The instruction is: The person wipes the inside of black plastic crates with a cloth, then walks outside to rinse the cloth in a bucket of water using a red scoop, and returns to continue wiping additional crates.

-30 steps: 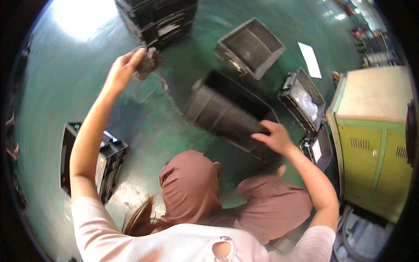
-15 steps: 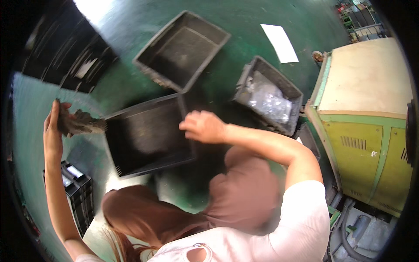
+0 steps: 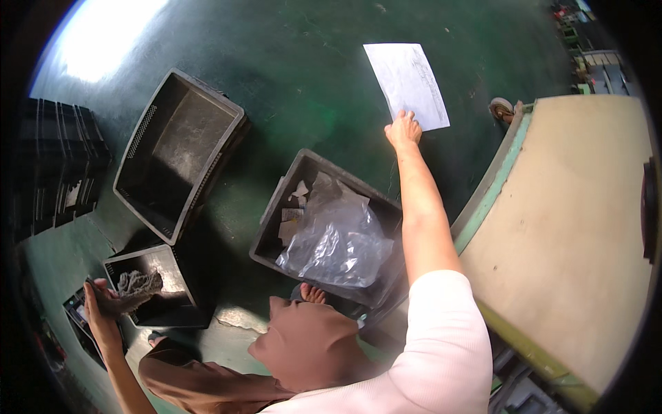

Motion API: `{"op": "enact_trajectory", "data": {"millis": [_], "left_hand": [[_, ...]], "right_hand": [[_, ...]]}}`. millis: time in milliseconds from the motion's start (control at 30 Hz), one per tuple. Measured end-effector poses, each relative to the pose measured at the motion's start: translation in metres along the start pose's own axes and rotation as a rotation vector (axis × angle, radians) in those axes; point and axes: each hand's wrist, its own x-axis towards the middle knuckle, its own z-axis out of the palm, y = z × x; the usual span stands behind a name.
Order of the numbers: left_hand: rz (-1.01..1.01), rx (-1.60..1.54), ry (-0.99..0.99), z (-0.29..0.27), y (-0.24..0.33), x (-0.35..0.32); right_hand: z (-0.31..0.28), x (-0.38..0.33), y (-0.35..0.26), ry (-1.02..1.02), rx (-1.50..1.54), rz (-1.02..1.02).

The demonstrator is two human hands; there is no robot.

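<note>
My left hand [image 3: 102, 310] is closed around a dark grey rag [image 3: 138, 284], its fluffy end hanging over a small black crate [image 3: 189, 303]. Stretched far forward, my right hand [image 3: 404, 130] has its fingers bent at the near edge of a white sheet of paper [image 3: 410, 79]. Whether that sheet is lifted off the floor I cannot tell. Below my right arm stands a grey crate [image 3: 276, 214] holding crumpled clear plastic bags [image 3: 338, 241] and scraps of paper or card [image 3: 289, 224].
A larger black crate [image 3: 183, 138] with bare insides stands at the left on the green floor [image 3: 303, 83]. Stacked black crates [image 3: 55, 159] rise at the far left. On the right is a cream-topped machine cabinet [image 3: 558, 228], with a caster wheel [image 3: 501, 109] near its far corner.
My view has turned to the right. My right hand has gone from beside the black crate out to the sheet of paper. The left hand still holds the rag.
</note>
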Motion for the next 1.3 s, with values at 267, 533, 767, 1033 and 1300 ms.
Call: {"op": "enact_trajectory", "data": {"millis": [267, 533, 767, 1033, 1300], "left_hand": [[0.027, -0.054, 0.059, -0.013, 0.01, -0.029], [0.064, -0.231, 0.047, -0.037, -0.012, -0.028], [0.079, -0.289, 0.035, -0.112, -0.019, -0.033], [0.073, -0.146, 0.042, -0.238, 0.004, -0.031], [0.183, 0.582, 0.129, -0.379, 0.035, -0.081]], "right_hand": [[-0.082, -0.029, 0.013, 0.292, 0.472, -0.489], [-0.149, -0.169, -0.084, 0.12, 0.498, -0.956], [-0.113, -0.314, -0.024, -0.247, 0.249, -1.053], [-0.151, -0.341, -0.018, -0.544, -0.182, -0.856], [-0.335, -0.394, -0.191, -0.374, 0.008, -1.018]]}}
